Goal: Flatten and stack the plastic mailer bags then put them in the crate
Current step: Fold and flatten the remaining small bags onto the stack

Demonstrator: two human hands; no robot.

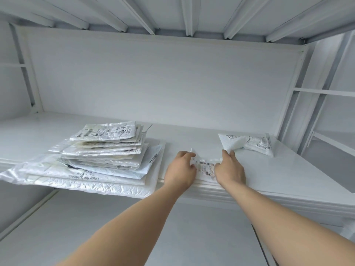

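Note:
A small white mailer bag (206, 167) with a barcode label lies near the shelf's front edge. My left hand (181, 169) holds its left end with curled fingers, and my right hand (229, 168) holds its right end. Left of my hands sits a stack of flattened white mailer bags (99, 156), big ones at the bottom, small ones on top, its lowest bag overhanging the shelf edge. A crumpled white mailer bag (247, 143) lies at the back right, just beyond my right fingers. No crate is in view.
The white shelf (278, 169) spans the view, with a white back panel (163, 83) behind and ribbed shelving overhead. Its front edge runs just below my wrists. White rack uprights (299, 112) stand at the right.

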